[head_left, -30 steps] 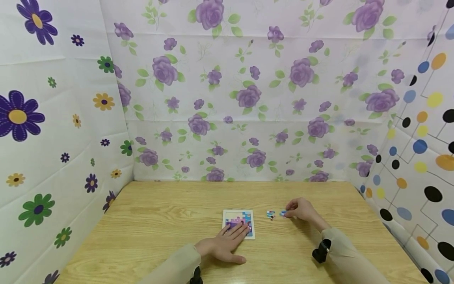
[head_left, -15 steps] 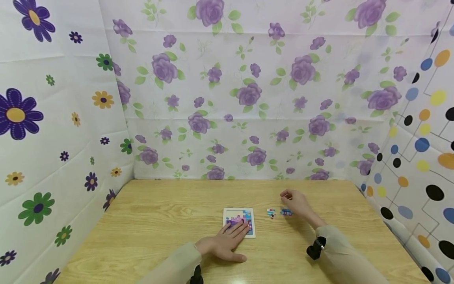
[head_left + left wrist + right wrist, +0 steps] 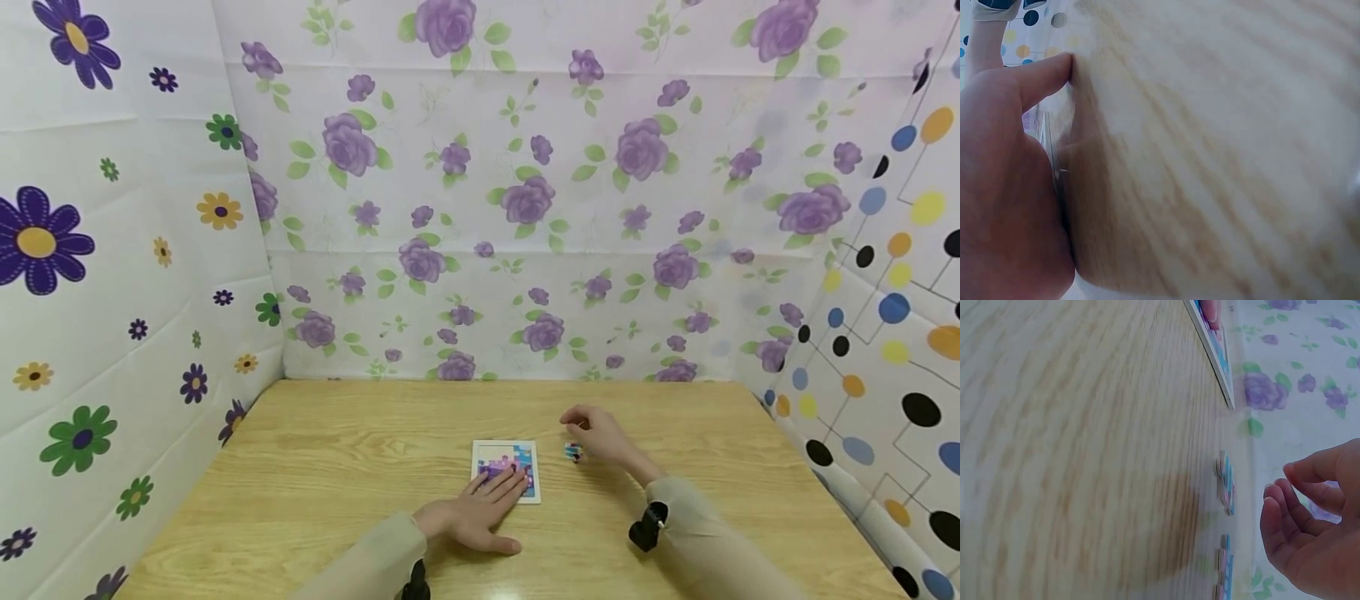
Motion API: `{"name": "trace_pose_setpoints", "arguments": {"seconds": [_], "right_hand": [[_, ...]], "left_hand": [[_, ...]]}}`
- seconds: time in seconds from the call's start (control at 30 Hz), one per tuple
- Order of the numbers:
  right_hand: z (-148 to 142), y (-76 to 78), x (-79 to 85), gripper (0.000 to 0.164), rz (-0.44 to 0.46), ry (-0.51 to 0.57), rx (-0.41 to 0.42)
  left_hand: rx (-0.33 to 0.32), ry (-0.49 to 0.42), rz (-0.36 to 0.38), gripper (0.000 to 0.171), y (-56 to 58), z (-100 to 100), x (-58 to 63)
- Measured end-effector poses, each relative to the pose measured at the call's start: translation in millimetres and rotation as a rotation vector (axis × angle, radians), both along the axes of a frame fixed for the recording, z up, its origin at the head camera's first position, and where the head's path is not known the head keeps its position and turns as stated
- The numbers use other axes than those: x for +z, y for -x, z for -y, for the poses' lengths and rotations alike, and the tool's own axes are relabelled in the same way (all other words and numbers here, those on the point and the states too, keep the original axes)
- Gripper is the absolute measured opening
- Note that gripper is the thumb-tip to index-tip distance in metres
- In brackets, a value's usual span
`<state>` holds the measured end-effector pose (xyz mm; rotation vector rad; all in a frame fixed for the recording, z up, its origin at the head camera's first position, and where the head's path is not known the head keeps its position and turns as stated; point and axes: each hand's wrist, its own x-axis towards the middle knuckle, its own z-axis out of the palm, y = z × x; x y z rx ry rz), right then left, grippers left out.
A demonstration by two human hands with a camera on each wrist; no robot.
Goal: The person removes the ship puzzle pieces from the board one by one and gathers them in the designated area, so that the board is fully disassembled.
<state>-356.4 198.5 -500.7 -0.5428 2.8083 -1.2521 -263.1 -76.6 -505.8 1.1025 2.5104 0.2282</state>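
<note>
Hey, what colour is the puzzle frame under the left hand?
The flat, rectangular puzzle frame is white, best seen in the head view.

Pale yellow-brown, wood-grained table [image 3: 360,433] across the lower part of the head view.
On it, below the frame's centre, lies a flat, square, white-rimmed jigsaw tray [image 3: 505,442]; just right of that, a small multicoloured jigsaw section [image 3: 573,452]. A pink-and-blue jigsaw section [image 3: 1224,569] lies at lower right in the right wrist view.

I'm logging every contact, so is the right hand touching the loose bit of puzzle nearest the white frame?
Apart: the right wrist view shows a clear gap between the right hand and that loose bit of puzzle.
</note>
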Motion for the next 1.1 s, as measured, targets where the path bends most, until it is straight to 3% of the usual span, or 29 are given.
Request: {"name": "trace_pose_setpoints", "arguments": {"seconds": [0.4,0.73,1.1], "right_hand": [[25,4.1,-6.1,0.018,-0.05,-0.009,0.113],[44,8.5,-10.8,0.015,-0.03,-0.008,0.225],[62,8.1,-10.2,0.013,-0.01,-0.104,0.32]], "left_hand": [[-0.009,-0.01,0.047,0.088,4.4,1,1.7],[-0.015,-0.016,0.052,0.088,3.4,1,0.1],[-0.019,-0.022,0.056,0.088,5.7,2,-5.8]]}}
